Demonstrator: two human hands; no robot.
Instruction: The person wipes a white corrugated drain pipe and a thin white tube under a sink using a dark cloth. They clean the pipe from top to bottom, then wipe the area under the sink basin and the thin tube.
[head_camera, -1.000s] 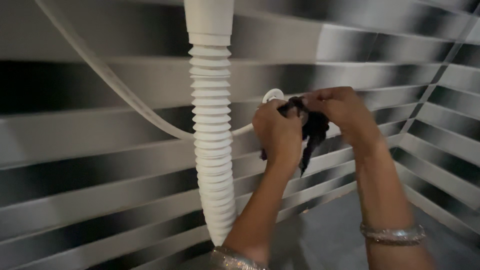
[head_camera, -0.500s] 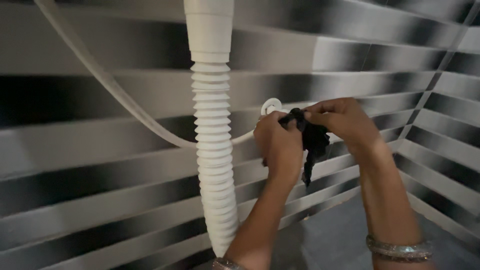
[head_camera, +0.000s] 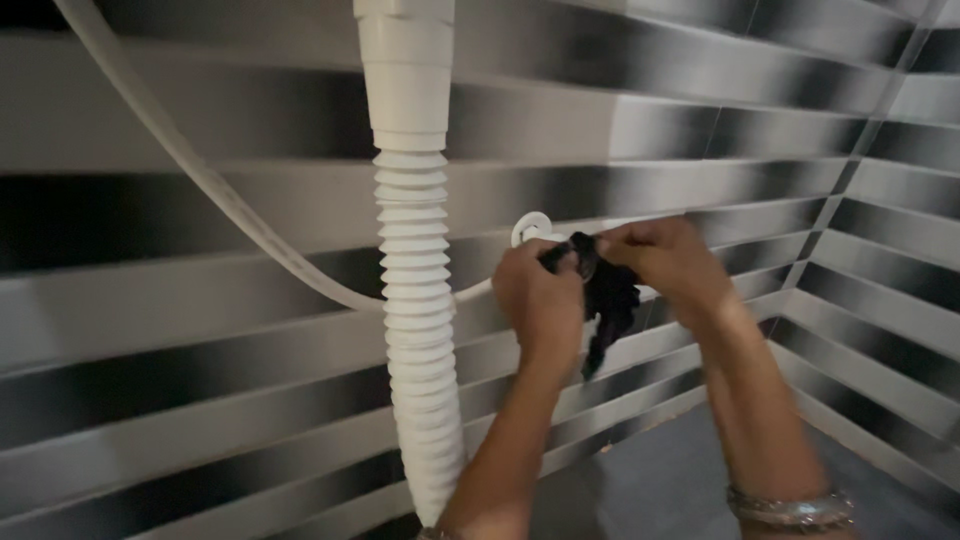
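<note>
Fingers of both hands are closed on a dark rag (head_camera: 606, 296), bunched between them right in front of the striped tiled wall (head_camera: 700, 120). On the left hand (head_camera: 540, 297), the curled fingers pinch the rag's upper left end, knuckles turned toward the camera; on the right hand (head_camera: 668, 266), fingertips pinch the rag's top from the other side, wrist bent down. A loose tail of the rag hangs below the two grips.

Just above and left of the rag, a small white ring fitting (head_camera: 530, 229) sits on the wall, touching or nearly touching the left fingers; which of the two cannot be told. A thin white hose (head_camera: 210, 190) curves from the upper left down toward that fitting and passes behind the left hand.

Left of the rag, near the left hand but apart from it, a white corrugated drain pipe (head_camera: 415, 330) drops from a smooth white collar at the top and runs down past the left forearm. A beaded bangle (head_camera: 790, 507) circles the right wrist, low and right of the rag. Right of the rag the wall turns a corner, and grey floor (head_camera: 660, 480) lies beneath.
</note>
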